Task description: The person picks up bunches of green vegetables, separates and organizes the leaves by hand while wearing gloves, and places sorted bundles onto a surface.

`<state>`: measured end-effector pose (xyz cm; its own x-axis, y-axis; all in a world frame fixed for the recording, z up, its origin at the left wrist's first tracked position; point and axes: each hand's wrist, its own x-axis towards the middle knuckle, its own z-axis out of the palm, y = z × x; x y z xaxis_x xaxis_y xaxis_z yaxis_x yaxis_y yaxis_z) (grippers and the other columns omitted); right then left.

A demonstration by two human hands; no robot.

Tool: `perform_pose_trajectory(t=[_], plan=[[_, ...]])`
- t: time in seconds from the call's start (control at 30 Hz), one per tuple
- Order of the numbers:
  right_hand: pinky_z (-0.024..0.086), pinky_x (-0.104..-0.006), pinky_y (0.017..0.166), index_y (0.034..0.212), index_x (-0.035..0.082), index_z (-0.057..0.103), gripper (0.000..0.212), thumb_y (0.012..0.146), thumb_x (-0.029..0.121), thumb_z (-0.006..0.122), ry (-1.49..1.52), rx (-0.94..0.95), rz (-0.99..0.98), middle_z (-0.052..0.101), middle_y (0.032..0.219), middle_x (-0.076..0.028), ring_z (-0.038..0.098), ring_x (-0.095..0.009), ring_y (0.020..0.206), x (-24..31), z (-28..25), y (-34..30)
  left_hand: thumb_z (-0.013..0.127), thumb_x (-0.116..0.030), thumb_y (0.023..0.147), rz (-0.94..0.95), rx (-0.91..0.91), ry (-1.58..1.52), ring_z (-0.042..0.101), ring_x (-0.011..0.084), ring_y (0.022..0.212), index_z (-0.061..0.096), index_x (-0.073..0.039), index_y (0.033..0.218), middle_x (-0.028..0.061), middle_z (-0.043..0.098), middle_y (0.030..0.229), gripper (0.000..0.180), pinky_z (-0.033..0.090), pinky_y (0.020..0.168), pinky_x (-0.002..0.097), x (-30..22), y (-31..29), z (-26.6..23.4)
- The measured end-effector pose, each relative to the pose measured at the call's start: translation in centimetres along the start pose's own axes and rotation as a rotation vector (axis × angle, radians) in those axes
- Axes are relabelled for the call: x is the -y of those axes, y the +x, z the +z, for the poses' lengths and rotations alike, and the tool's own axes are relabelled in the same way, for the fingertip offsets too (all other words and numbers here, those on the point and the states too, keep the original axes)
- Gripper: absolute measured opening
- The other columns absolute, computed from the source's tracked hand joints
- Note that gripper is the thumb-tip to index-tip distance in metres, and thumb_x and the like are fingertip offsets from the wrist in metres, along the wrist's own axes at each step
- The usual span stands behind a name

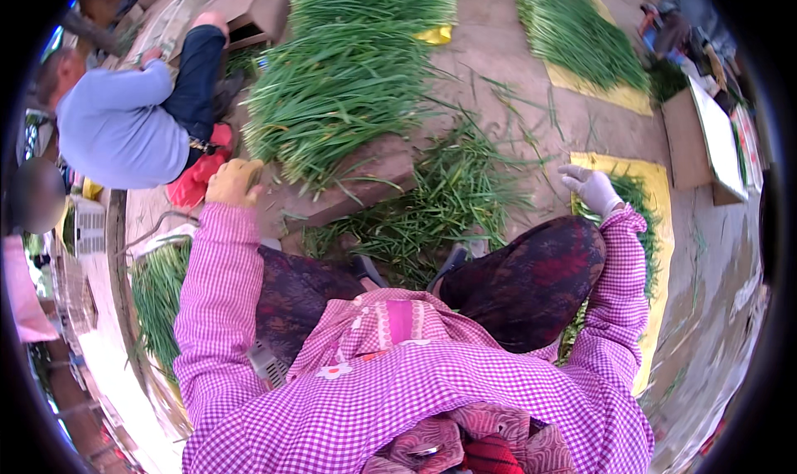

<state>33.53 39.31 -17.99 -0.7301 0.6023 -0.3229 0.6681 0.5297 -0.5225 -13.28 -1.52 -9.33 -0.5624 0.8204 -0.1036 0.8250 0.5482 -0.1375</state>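
Note:
My left hand [234, 183], in a yellowish glove, hovers at the near left corner of a large pile of garlic chives [336, 100]. Its fingers are bent, thumb apart, and nothing shows between them. Out past my right knee is my right hand [593, 190] in a white glove, fingers loosely stretched to the left and holding nothing visible. Beneath it lies a yellow sheet [660, 217] bearing more green leaves. The pile rests on a low brown block [361, 183]. Loose green trimmings [448, 188] are heaped before my feet.
At the left a person in a grey-blue top [124, 125] sits low beside a red object [203, 167]. Another chive bundle [162, 295] stands by my left arm. More chives [581, 34] lie on a sheet at the far right. A cardboard box [696, 138] stands at the right.

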Motion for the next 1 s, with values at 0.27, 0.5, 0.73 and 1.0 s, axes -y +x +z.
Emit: perform_pose_trajectory(t=[0.27, 0.5, 0.73, 1.0], plan=[[0.043, -0.0296, 0.093, 0.116, 0.006, 0.061, 0.039, 0.089, 0.034, 0.056, 0.195, 0.246, -0.394, 0.064, 0.113, -0.009, 0.06, -0.019, 0.103, 18.8, -2.7, 3.5, 0.068, -0.034, 0.078, -0.248, 0.138, -0.229, 0.052, 0.0318, 0.113, 0.049, -0.011, 0.125, 0.0135, 0.052, 0.123, 0.056, 0.044, 0.094, 0.0401, -0.8, 5.1, 4.3], [0.044, -0.0318, 0.093, 0.119, 0.004, 0.058, 0.039, 0.092, 0.032, 0.054, 0.93, 0.728, -0.278, 0.064, 0.11, -0.01, 0.061, -0.018, 0.101, 25.1, 14.3, 8.7, 0.068, -0.044, 0.076, -0.61, 0.258, -0.604, 0.047, 0.0352, 0.122, 0.033, -0.002, 0.136, 0.022, 0.041, 0.136, 0.081, 0.04, 0.101, 0.0394, -2.3, 7.6, 10.5], [0.043, -0.0407, 0.094, 0.134, 0.004, 0.039, 0.052, 0.094, 0.034, 0.05, 1.516, 0.499, 0.078, 0.051, 0.129, -0.016, 0.053, -0.028, 0.116, 26.1, 22.8, 9.9, 0.076, -0.037, 0.07, -0.616, 0.158, -0.851, 0.043, 0.035, 0.126, 0.032, -0.002, 0.138, 0.0234, 0.041, 0.137, 0.089, 0.036, 0.104, 0.0375, -2.5, 6.4, 9.2], [0.042, -0.043, 0.095, 0.134, 0.002, 0.036, 0.059, 0.091, 0.038, 0.055, 1.689, 0.293, 0.263, 0.045, 0.134, -0.015, 0.045, -0.029, 0.122, 26.2, 21.8, 11.4, 0.077, -0.034, 0.073, -0.486, 0.45, -1.168, 0.061, 0.0246, 0.094, 0.039, 0.004, 0.131, 0.0173, 0.059, 0.115, 0.079, 0.051, 0.072, 0.0332, -4.9, 4.7, 10.0]])
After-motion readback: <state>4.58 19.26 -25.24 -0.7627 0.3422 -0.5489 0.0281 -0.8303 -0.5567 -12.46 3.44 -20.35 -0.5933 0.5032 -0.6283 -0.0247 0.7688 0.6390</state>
